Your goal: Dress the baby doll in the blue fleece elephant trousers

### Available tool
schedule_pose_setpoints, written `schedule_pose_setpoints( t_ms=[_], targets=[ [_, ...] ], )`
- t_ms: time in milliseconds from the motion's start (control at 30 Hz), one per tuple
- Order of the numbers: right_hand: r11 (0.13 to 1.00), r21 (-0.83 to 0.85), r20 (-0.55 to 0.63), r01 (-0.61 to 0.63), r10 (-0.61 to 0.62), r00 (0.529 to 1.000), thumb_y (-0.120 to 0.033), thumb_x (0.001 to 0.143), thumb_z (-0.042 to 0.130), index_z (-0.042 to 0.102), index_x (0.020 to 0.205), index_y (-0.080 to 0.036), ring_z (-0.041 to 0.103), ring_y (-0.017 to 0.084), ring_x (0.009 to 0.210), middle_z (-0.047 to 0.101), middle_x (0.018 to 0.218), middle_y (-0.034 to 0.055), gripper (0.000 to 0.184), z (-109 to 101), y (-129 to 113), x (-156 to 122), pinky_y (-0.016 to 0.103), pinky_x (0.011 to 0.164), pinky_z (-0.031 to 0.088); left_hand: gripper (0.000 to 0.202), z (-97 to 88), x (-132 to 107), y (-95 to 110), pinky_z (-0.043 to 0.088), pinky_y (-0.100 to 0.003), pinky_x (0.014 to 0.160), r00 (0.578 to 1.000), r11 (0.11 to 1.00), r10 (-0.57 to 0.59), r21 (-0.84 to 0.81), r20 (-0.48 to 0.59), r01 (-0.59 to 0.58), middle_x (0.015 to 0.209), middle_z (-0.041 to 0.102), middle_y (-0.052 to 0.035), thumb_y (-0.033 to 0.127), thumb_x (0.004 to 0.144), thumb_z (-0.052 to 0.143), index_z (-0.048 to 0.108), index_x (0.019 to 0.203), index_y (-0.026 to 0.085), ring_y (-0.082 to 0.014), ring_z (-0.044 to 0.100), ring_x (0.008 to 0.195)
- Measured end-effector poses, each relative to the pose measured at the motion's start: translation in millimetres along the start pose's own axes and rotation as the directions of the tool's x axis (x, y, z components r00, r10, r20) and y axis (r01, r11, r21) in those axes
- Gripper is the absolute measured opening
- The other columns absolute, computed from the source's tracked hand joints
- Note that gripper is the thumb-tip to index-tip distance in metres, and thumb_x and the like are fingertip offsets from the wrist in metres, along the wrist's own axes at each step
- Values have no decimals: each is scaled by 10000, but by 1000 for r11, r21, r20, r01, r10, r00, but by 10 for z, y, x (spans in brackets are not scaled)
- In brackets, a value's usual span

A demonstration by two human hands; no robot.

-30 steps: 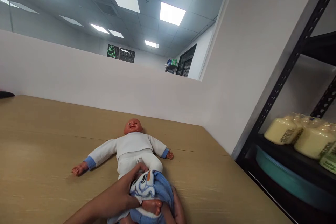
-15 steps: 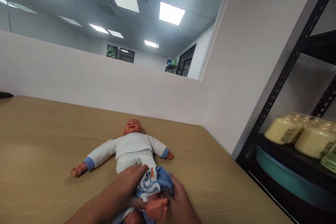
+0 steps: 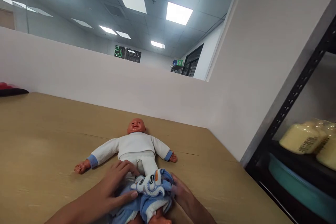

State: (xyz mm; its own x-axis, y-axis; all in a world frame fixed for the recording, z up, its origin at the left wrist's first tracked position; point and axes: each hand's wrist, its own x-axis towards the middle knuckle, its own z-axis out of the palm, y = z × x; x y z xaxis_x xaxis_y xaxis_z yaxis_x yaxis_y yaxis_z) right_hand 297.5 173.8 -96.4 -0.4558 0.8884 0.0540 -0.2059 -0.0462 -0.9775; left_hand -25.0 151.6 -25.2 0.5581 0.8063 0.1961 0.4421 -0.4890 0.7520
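Note:
A baby doll point(image 3: 136, 147) in a white top with blue cuffs lies on its back on the table, arms spread and head at the far end. Blue-and-white doll trousers point(image 3: 153, 203) with an animal face sit round its lower legs; bare plastic feet show at the bottom edge. My left hand point(image 3: 115, 185) rests on the trousers' left side, thumb and fingers spread apart. On the other side my right hand point(image 3: 182, 192), slightly blurred, grips the bunched trousers by the waist edge.
The wooden table point(image 3: 65, 129) meets a white wall point(image 3: 118, 84) with a window above. A black rack point(image 3: 288, 101) at the right holds wrapped cream bottles point(image 3: 301, 138) and a teal basin point(image 3: 294, 182). A dark object point(image 3: 13, 92) lies at the far left.
My left hand has moved off the doll's foot and spread out on the trousers. The raised foot has come down, and the trousers' animal face shows more fully. The view has shifted left.

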Motion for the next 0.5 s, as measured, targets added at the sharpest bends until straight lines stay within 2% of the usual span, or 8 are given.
schedule_pose_setpoints(
  t_ms=[67,133,233,300,367,433,500],
  targets=[
    [997,-78,-101,16,-24,995,-630,802,868,774,1261,-266,659,328,1267,771,1291,90,593,2,-21,10,452,1153,458,455,-37,-99,-65,327,-435,1237,998,998,-59,6,-31,60,1456,570,-59,651,1008,663,640,1294,297,-360,414,1424],
    [984,-178,-164,3,-33,986,-631,777,897,790,1211,-250,656,335,1237,779,1238,96,587,-12,-63,31,468,1143,464,446,-72,-171,-105,328,-419,1244,993,992,-121,-31,-15,121,1471,563,-47,654,976,706,669,1240,297,-367,397,1447],
    [962,-275,-155,-7,-38,987,-635,758,912,800,1085,-232,664,311,1100,767,1085,78,531,-16,-145,93,451,1054,509,413,-118,-207,-105,442,-384,1139,988,981,-146,-120,45,150,1290,642,-35,662,978,679,677,1141,283,-326,548,1255],
    [959,-281,-157,24,-71,985,-649,748,914,782,1007,-228,655,283,1028,740,994,52,511,5,-193,163,412,987,529,428,-137,-188,-98,494,-366,1056,985,965,-164,-197,47,170,1177,660,-35,682,990,621,653,1113,274,-303,597,1141],
    [965,-256,-190,55,-106,976,-696,725,906,757,952,-228,654,266,975,723,933,34,541,31,-214,267,384,937,536,464,-142,-142,-110,503,-358,1039,981,938,-194,-286,29,194,1141,661,-39,717,978,599,630,1101,271,-305,600,1141],
    [970,-235,-228,58,-114,967,-761,707,879,735,930,-231,666,264,953,731,932,33,594,40,-198,408,379,919,541,499,-131,-74,-142,494,-349,1054,974,904,-225,-372,10,213,1142,653,-35,749,940,637,620,1098,276,-307,580,1183],
    [971,-233,-251,46,-106,962,-830,708,827,731,950,-237,680,270,947,748,962,41,647,23,-154,573,383,906,547,539,-102,10,-183,501,-328,994,972,886,-236,-414,-12,210,1066,624,-18,783,902,672,618,1067,273,-284,570,1114]
  ],
)
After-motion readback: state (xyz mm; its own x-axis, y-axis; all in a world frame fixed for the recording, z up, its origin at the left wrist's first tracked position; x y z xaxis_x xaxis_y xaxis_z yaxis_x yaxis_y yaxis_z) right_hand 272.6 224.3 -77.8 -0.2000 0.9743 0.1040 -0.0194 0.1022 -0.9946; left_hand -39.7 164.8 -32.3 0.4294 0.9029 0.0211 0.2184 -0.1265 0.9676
